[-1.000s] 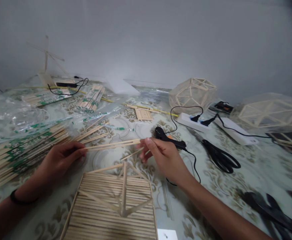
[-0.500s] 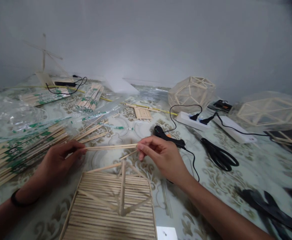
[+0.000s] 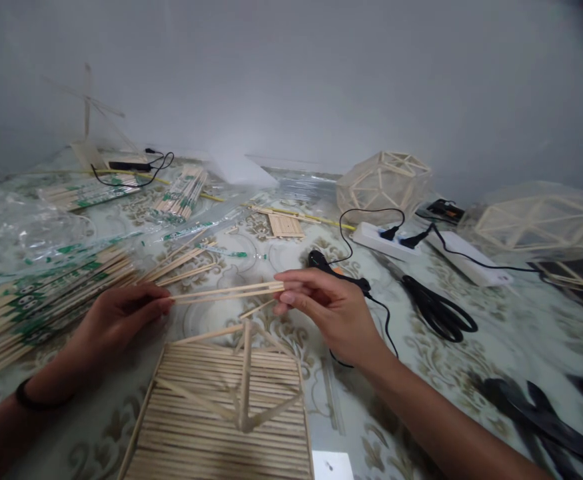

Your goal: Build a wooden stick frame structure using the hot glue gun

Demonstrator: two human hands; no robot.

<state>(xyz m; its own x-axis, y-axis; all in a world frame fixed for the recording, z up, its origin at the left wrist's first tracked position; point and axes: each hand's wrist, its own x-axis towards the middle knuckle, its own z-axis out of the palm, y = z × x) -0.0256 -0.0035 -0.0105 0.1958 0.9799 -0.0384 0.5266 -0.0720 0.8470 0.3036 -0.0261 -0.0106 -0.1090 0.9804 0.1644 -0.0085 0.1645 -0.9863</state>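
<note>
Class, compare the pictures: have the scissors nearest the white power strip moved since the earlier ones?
No. Judged against the white power strip, the scissors lie in the same place, blades towards it.

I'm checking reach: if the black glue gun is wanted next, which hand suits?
Probably the right hand, close beside the glue gun; the left hand is farther off. Both hold sticks, so the right must release first.

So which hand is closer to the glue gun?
The right hand, beside the glue gun, partly hiding it. The left hand is farther, holding one end of the wooden sticks.
</note>
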